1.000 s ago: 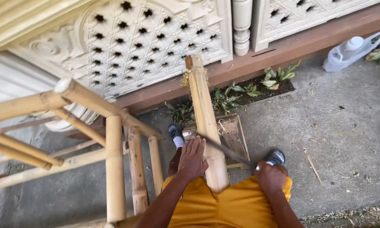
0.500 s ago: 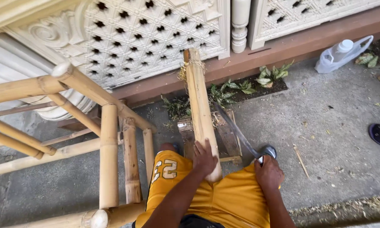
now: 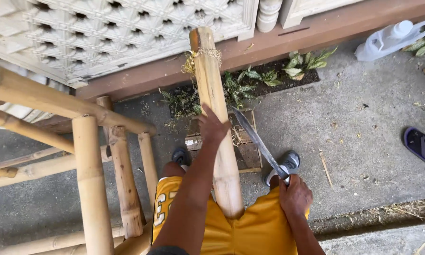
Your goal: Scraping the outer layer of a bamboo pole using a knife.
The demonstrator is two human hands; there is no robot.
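A thick bamboo pole (image 3: 211, 80) stands tilted between my knees, its top end frayed with fibres. My left hand (image 3: 211, 126) grips the pole about halfway up its visible length. My right hand (image 3: 295, 194) holds the handle of a long knife (image 3: 257, 140), whose blade points up and to the left, its tip close to the pole just right of my left hand. I wear yellow shorts (image 3: 255, 231) and grey shoes (image 3: 288, 165).
A bamboo frame (image 3: 92, 189) of poles stands at the left. A white lattice wall (image 3: 127, 33) and a brown ledge run along the top. Small plants (image 3: 269, 78), a plastic jug (image 3: 389, 40) and a dark sandal (image 3: 422, 146) lie on the concrete.
My left hand has slid further up the pole. The knife blade has lifted and now angles toward the pole. The view has shifted closer to the pole.
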